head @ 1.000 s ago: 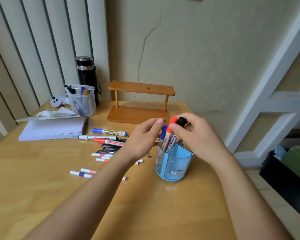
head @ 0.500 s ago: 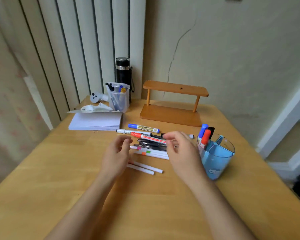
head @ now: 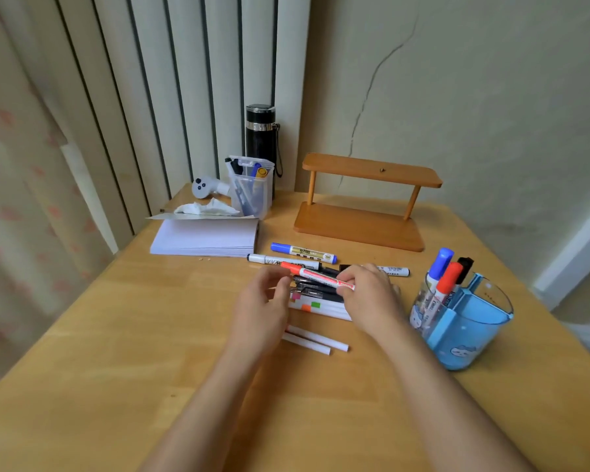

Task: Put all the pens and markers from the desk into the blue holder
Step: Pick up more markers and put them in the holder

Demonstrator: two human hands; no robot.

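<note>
The blue holder (head: 470,335) stands at the desk's right with a blue, a red (head: 449,275) and a black marker upright in it. A pile of pens (head: 315,290) lies mid-desk, with a blue marker (head: 304,249) and a black-capped whiteboard marker (head: 273,259) behind it. White pens with coloured bands (head: 321,306) and two more white pens (head: 315,340) lie nearer me. My right hand (head: 372,298) pinches the right end of a red marker (head: 315,275) on top of the pile. My left hand (head: 263,308) curls open by its cap end.
A wooden two-tier stand (head: 358,226) sits at the back against the wall. At the back left are a paper stack (head: 205,238), a crumpled tissue, a clear pen box (head: 252,192), a black flask (head: 261,131) and a white controller (head: 203,187). The desk edge runs close behind the holder.
Both hands left the blue holder, where they had set markers, and came left to the pile. The view swung left with them. My right hand now grips the red marker's end.
</note>
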